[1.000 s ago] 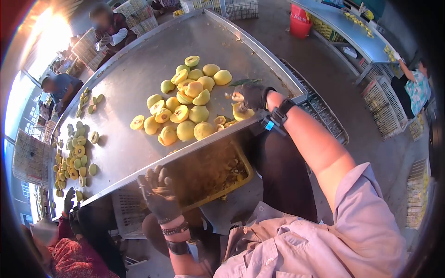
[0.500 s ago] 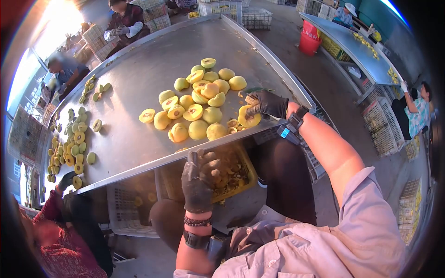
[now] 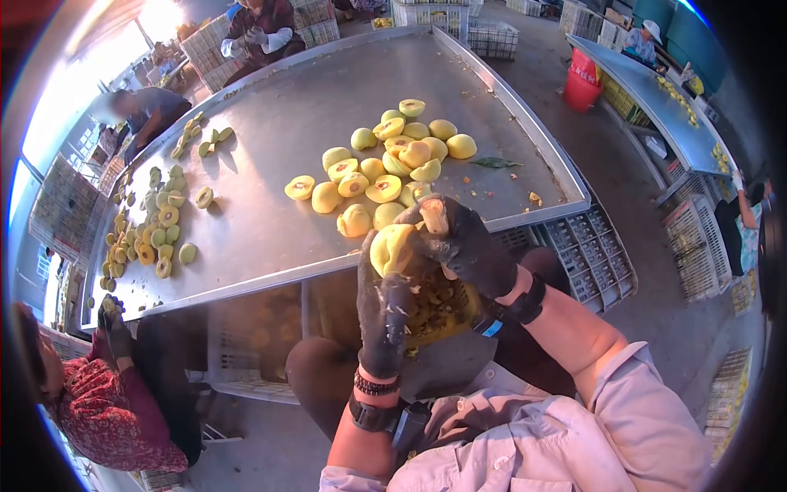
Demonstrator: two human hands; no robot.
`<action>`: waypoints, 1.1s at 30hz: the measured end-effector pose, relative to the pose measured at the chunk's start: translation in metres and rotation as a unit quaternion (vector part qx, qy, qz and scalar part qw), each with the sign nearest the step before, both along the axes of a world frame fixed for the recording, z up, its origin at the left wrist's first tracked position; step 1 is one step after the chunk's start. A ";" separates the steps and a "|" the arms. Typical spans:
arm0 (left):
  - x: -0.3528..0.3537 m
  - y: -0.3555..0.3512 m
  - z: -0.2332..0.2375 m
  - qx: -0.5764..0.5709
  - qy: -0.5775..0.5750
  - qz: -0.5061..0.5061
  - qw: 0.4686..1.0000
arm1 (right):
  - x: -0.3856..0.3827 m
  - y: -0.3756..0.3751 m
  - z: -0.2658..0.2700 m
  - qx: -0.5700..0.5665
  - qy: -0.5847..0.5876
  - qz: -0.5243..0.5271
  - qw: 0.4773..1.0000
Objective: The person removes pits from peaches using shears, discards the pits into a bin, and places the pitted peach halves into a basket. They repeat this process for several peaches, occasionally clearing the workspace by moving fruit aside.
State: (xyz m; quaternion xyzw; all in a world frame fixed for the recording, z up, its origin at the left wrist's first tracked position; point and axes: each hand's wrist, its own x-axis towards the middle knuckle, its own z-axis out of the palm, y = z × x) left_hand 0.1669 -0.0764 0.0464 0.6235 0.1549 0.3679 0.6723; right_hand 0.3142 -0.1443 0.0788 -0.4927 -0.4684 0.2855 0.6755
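A yellow peach [image 3: 392, 249] is held between my two gloved hands, over the near edge of the metal table [image 3: 279, 266]. My left hand [image 3: 382, 320] wraps the fruit from the left and below. My right hand [image 3: 469, 250], at the fruit's right side, grips a tool with a wooden handle [image 3: 434, 215]; its working end is hidden. Just beyond the hands lies a pile of whole and halved yellow-green peaches [image 3: 384, 189]. Beneath the hands a yellow crate [image 3: 449, 326] holds peach scraps, partly covered by my hands.
More halves [image 3: 160, 217] lie at the table's left. A green leaf [image 3: 495, 162] rests at the right. A co-worker in red [image 3: 123, 402] sits at the lower left; others work farther off. Plastic crates [image 3: 586, 250] stand beside the table, and a red bucket [image 3: 582, 82] beyond.
My right hand has moved left from the table's right corner with the fruit, and my left hand has risen to meet it. The view has shifted. Scraps near the table edge are gone from sight.
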 end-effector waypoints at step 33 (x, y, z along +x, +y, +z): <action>0.000 0.011 -0.047 -0.044 -0.069 0.134 0.988 | -0.053 -0.015 -0.048 -0.133 -0.454 -0.121 0.873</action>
